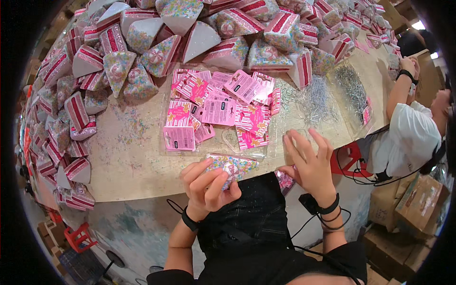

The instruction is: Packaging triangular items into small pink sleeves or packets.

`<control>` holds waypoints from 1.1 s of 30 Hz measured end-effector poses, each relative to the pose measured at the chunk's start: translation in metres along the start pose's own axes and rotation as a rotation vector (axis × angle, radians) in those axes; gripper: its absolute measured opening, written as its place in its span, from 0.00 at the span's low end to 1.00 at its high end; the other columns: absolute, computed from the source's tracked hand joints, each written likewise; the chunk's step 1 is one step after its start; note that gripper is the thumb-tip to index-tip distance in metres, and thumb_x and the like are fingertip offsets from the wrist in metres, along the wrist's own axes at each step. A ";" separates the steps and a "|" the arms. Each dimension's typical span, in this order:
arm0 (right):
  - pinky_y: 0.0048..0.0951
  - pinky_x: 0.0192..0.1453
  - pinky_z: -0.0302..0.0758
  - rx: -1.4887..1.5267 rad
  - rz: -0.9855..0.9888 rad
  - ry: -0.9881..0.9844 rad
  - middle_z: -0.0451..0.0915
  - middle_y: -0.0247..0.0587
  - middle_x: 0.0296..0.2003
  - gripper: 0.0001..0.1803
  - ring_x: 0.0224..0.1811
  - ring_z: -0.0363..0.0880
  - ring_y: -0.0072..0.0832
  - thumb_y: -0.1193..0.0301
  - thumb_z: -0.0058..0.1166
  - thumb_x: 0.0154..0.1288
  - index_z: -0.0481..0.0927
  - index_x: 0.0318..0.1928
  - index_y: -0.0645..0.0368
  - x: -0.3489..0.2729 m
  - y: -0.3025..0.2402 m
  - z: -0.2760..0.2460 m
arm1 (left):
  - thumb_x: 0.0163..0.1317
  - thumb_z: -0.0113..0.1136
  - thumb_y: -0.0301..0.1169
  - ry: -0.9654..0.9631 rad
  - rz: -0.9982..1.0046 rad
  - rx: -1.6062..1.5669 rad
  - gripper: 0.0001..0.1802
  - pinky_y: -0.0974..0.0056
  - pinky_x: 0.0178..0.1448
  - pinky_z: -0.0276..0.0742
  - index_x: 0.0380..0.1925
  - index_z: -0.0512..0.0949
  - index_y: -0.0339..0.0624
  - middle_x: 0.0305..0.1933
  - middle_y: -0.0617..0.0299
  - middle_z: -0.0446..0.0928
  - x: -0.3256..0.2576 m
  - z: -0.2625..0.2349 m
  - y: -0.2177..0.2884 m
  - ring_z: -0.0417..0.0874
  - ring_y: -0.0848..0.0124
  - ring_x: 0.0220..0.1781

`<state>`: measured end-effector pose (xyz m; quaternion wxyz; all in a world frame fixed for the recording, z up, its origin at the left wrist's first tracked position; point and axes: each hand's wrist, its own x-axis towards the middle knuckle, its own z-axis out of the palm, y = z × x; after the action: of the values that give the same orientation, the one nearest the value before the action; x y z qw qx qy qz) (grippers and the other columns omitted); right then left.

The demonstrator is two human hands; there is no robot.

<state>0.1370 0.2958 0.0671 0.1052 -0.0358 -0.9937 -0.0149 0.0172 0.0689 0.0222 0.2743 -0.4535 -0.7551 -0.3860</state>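
In the head view, a person at a worktable (pixel 137 178) grips a cake-slice ornament (pixel 243 164) in the left hand (pixel 207 187), fingers and thumb closed around its near side. The piece, coated in pastel sprinkles and topped with a pink-and-white swirl, points toward the right hand (pixel 311 164), which is well apart from it across the table's near edge. The right hand is open, its fingers spread and slightly bent; whether its fingertips touch the tabletop cannot be told. Just below the right thumb, at the table's edge, shows a pink glittery object (pixel 286 179), partly hidden.

Directly beyond the ornament and the left hand, pink-and-white printed cards (pixel 218 111) overlap in a loose pile on clear plastic (pixel 258 154). Beyond the right hand lies a tangle of silvery metal pins (pixel 317 102); farther off and to its right, a darker bundle of pins (pixel 350 83) rests in a clear bag. A large heap of similar slices (pixel 232 23), with white, red and pink glittery sides, fills the far side of the table past both hands and curves down well to the left of the left hand. Scattered sprinkles (pixel 133 126) dot the surface between that heap and the cards. To the right of the right hand are a red stool (pixel 349 159), a co-worker in a white shirt (pixel 408 137) and cardboard boxes (pixel 420 202).
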 end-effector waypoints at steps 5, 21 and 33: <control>0.46 0.65 0.57 0.095 -0.077 -0.009 0.70 0.32 0.62 0.35 0.63 0.61 0.42 0.47 0.56 0.57 0.74 0.61 0.52 -0.013 0.010 0.007 | 0.54 0.63 0.33 0.008 0.011 -0.002 0.20 0.53 0.50 0.74 0.46 0.68 0.47 0.46 0.59 0.68 0.002 -0.001 -0.001 0.75 0.55 0.50; 0.38 0.67 0.65 0.175 -0.184 -0.076 0.75 0.38 0.59 0.27 0.64 0.71 0.34 0.68 0.60 0.56 0.76 0.57 0.60 -0.009 0.024 -0.003 | 0.56 0.62 0.35 -0.008 0.012 0.022 0.19 0.53 0.50 0.74 0.45 0.68 0.47 0.46 0.60 0.69 0.003 -0.003 0.002 0.76 0.56 0.51; 0.32 0.37 0.79 0.620 -0.056 0.459 0.83 0.45 0.33 0.12 0.36 0.82 0.37 0.85 0.60 0.46 0.84 0.35 0.63 -0.007 0.047 0.015 | 0.55 0.62 0.33 -0.008 0.012 0.052 0.20 0.54 0.50 0.75 0.46 0.68 0.47 0.46 0.59 0.68 0.000 -0.001 0.002 0.76 0.56 0.51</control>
<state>0.1440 0.3425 0.0518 0.3301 0.0290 -0.9024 0.2756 0.0190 0.0688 0.0236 0.2852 -0.4525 -0.7631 -0.3627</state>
